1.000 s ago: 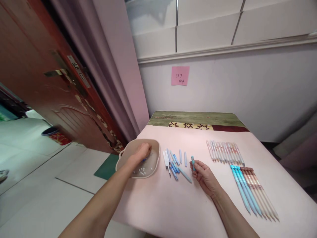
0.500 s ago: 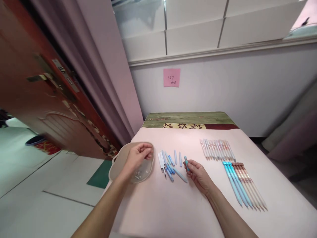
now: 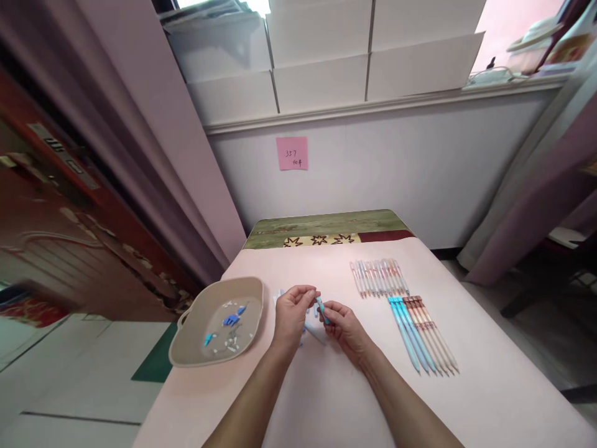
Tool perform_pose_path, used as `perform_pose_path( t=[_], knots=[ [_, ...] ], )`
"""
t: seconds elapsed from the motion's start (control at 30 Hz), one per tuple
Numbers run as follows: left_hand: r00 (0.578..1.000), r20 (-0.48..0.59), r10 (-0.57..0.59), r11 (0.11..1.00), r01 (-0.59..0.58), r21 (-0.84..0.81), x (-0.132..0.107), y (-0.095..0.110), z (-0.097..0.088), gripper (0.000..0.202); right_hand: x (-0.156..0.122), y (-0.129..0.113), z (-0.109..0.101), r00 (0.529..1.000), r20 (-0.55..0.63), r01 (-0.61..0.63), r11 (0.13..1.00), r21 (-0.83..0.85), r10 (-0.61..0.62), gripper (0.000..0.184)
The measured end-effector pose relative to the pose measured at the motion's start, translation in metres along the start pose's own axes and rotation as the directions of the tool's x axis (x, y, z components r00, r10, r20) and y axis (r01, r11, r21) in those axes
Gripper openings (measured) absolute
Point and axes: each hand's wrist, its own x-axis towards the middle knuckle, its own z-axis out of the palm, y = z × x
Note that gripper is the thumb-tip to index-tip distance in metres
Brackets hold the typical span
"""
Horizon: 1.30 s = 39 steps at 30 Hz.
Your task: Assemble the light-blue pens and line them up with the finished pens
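My right hand (image 3: 342, 326) is closed on a short teal pen barrel (image 3: 323, 311), held tilted above the table. At its upper end, my left hand (image 3: 293, 314) is closed in a pinch; whatever lies between those fingertips is too small to make out. Behind and below the hands lie loose pen parts, among them a pale blue barrel (image 3: 315, 335); my fingers hide most of them. Left of my left hand stands a beige basin (image 3: 184, 354) with small blue clips (image 3: 231, 320), a teal piece (image 3: 208, 339) and several little white and clear bits inside.
On the right of the pink-covered table (image 3: 326, 398) lies a row of clear-barrelled pens (image 3: 380, 278). Nearer me is a second row, blue pens (image 3: 407, 336) beside brown-topped pens (image 3: 431, 336). A pink note (image 3: 292, 154) hangs on the wall behind.
My left hand has moved from over the basin to the teal barrel in my right hand. The view has turned right, and more basin contents show. Loose parts are now mostly covered.
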Motion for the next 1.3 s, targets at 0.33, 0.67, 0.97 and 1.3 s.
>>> perform_pose_path(
  t=[0.33,0.67,0.97,1.3],
  knots=[
    [1.0,0.021,0.017,0.998,-0.018,0.052,-0.003,0.004,0.006,0.025,0.001,0.001,-0.003,0.998,0.044,0.036,0.999,0.012,-0.037,0.026],
    [0.992,0.066,0.105,0.971,-0.117,0.211,-0.012,0.007,-0.001,0.022,0.0,0.006,-0.003,0.996,0.066,0.058,0.998,0.033,-0.06,0.026],
    [0.987,0.1,0.13,0.983,-0.141,0.118,-0.027,-0.005,-0.007,0.042,-0.002,0.004,-0.005,0.992,0.112,0.057,0.998,0.03,-0.06,0.025],
    [0.981,-0.006,0.193,0.947,-0.185,0.263,-0.04,-0.02,-0.012,0.023,-0.005,0.005,-0.001,0.993,0.112,0.058,0.992,-0.113,-0.045,0.028]
  ],
)
